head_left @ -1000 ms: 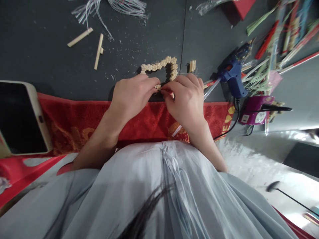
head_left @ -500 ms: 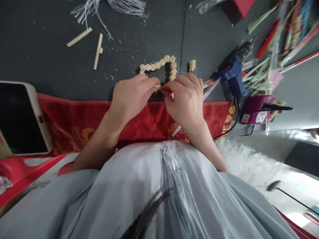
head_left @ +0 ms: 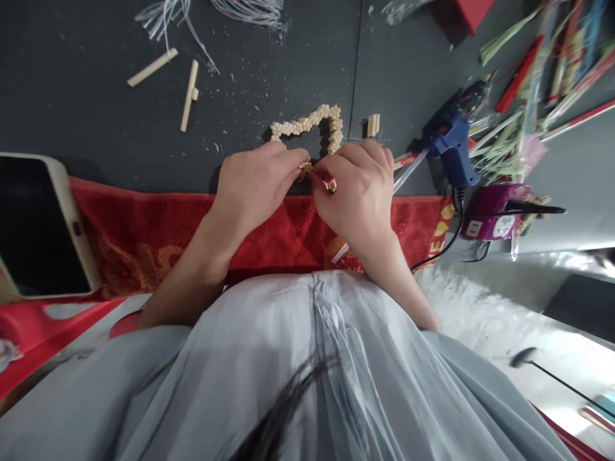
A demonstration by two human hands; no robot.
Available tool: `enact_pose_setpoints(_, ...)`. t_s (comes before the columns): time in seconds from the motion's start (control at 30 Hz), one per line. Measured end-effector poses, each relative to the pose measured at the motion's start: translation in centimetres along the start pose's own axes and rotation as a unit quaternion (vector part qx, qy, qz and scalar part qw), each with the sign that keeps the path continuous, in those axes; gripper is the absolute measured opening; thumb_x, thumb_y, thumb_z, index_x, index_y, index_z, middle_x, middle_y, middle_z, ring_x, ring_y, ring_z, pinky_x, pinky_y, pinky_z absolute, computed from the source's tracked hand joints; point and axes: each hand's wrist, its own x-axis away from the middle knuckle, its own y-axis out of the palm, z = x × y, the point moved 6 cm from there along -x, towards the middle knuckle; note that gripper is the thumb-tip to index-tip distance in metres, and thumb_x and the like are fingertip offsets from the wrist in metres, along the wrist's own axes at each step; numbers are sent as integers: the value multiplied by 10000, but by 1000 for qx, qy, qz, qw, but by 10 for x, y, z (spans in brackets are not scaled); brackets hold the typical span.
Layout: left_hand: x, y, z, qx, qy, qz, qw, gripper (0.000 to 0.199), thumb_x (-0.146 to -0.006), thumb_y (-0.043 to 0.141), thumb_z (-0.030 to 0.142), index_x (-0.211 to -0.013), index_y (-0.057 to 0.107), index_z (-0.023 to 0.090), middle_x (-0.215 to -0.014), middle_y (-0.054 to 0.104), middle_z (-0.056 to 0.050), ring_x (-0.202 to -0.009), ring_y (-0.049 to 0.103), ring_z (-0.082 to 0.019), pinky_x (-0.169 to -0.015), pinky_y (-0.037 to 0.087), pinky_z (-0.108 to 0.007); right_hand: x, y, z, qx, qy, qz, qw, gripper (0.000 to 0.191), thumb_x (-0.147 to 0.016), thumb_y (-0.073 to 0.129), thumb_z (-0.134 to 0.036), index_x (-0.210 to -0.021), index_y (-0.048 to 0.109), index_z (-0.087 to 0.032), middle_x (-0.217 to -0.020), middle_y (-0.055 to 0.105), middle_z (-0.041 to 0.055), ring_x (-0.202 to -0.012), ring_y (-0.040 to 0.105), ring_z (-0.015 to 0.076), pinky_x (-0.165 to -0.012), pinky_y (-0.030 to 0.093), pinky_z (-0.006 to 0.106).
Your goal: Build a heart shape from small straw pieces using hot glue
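Observation:
A pale, knobbly braided straw-like strand (head_left: 307,120) lies in a bent loop on the dark table, its near part passing under my hands. My left hand (head_left: 262,182) is closed, with thumb and forefinger pinching the strand's near end. Right beside it, my right hand (head_left: 358,189) is closed too, its thumb and forefinger pressed together at the same end. A small pale and red bit (head_left: 330,184) shows inside the curl of its fingers; I cannot make out what it is. The fingertips nearly meet, and the palms are hidden.
A blue glue gun (head_left: 451,144) lies right of my hands, near a purple power socket (head_left: 500,211). A red towel (head_left: 283,230) runs along the table edge, with a phone (head_left: 43,224) at left. Pale sticks (head_left: 152,68) and white strands (head_left: 250,9) lie farther back.
Both hands stay at the same spot on the strand. The right fingers have shifted slightly, and more of the pale and red bit shows in their curl.

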Motion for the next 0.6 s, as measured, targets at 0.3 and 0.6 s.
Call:
enact_pose_setpoints(0.3, 2, -2, 1, 7, -9, -14, 1000, 312, -1041, 412, 361, -1208, 667, 293, -1097, 726, -41, -972, 706, -211, -639, 397, -306, 1, 2, 4, -50, -25, 13, 998, 192, -922, 472, -222, -815, 631, -242, -838, 593, 101, -959, 507, 295, -818, 366, 440)
enact_pose_setpoints(0.6, 1, 1, -3, 25, -7, -15, 1000, 325, -1036, 409, 424, -1192, 668, 305, -1106, 724, -22, -962, 683, -192, -676, 431, -310, 6, -8, -3, -45, -42, -33, 998, 126, -838, 535, -261, -785, 641, -217, -794, 574, 73, -893, 494, 263, -792, 344, 415)
